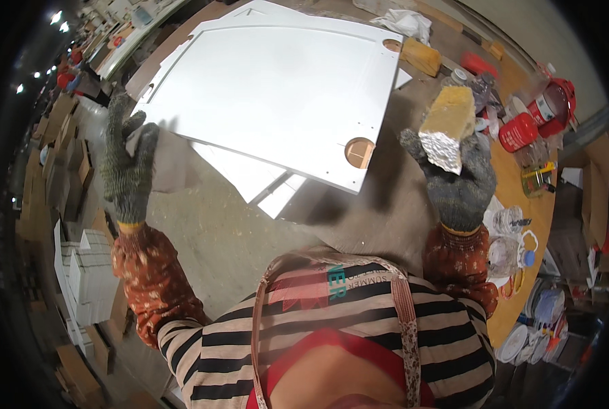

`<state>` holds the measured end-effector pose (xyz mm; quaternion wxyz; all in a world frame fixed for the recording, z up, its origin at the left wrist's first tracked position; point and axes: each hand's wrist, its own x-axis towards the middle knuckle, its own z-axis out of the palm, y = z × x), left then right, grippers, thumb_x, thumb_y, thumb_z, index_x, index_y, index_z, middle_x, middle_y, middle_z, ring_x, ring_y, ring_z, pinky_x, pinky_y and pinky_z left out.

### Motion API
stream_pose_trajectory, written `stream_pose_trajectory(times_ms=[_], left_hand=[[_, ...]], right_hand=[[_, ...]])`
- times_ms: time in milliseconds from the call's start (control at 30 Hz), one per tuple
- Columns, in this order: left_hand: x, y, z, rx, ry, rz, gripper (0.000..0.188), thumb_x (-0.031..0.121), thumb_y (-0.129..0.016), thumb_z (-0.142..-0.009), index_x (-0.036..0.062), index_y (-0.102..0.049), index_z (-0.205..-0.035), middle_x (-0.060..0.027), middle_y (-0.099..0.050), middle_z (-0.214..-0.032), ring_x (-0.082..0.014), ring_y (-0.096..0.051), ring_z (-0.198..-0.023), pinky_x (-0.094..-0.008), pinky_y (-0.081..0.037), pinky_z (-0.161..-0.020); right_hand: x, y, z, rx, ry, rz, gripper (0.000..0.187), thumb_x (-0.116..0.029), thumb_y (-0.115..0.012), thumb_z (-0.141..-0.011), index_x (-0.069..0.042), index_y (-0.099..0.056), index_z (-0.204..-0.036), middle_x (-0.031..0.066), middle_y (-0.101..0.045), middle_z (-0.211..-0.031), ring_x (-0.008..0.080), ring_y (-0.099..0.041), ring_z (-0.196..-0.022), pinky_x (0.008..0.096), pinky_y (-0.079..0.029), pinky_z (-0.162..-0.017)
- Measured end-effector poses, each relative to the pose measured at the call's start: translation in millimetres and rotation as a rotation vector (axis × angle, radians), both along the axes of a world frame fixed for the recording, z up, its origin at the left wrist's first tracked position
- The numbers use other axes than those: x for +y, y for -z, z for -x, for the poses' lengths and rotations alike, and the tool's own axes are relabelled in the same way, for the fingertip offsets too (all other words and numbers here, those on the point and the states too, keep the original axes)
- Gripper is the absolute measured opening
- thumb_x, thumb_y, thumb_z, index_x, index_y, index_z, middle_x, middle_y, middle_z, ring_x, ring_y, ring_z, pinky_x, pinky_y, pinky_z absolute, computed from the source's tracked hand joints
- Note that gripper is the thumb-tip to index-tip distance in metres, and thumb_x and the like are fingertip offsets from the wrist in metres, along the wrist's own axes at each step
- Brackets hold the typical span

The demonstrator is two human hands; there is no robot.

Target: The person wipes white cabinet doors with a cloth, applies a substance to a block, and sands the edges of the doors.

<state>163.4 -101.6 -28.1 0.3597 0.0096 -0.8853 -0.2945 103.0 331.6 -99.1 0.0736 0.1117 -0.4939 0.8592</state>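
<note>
Beside white panel (270,88), right hand (463,187) gripping yellow block (449,117) (sponge, perhaps)

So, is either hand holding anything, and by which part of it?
The right hand holds a yellow block by its silvery near end. The left hand is open by the white panel, with no grip showing.

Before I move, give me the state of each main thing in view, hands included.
Large white rectangular panel: lying askew over other white panels.
Left hand in grey knit glove: open, fingers spread near the panel's left corner; contact unclear.
Yellow rectangular block with crinkled silvery end: gripped.
Right hand in grey knit glove: closed on that block.
Second yellow block: set down, unheld, by the panel's far right corner.
Thin white sheet material: crumpled.
</note>
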Motion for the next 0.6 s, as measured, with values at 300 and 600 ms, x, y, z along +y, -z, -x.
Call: stream_pose_trajectory(times_ms=[300, 600], left_hand=[[79, -27, -19, -0.104, 0.555, -0.03, 0.061, -0.008, -0.059, -0.08, 0.0039, -0.039, -0.136, -0.016, -0.044, -0.137, -0.0253, -0.056, -0.113, -0.036, -0.051, -0.09], [158, -47, -2, -0.255, 0.649, 0.484, 0.071, 0.01, -0.072, -0.071, 0.0072, -0.041, -0.135, -0.0145, -0.053, -0.129, -0.0285, -0.059, -0.108, -0.0378, -0.049, -0.091]], right_hand=[[1, -10, -10, -0.007, -0.155, 0.175, 0.048, -0.008, -0.048, -0.089, 0.001, -0.035, -0.134, 0.015, -0.047, -0.127, 0.0289, -0.047, -0.12, 0.0486, -0.036, -0.105], [-1, -37, -36, -0.038, 0.0, 0.056, 0.06, -0.005, -0.065, -0.077, 0.002, -0.038, -0.129, 0.0113, -0.053, -0.116, 0.0176, -0.055, -0.101, 0.0294, -0.048, -0.083]])
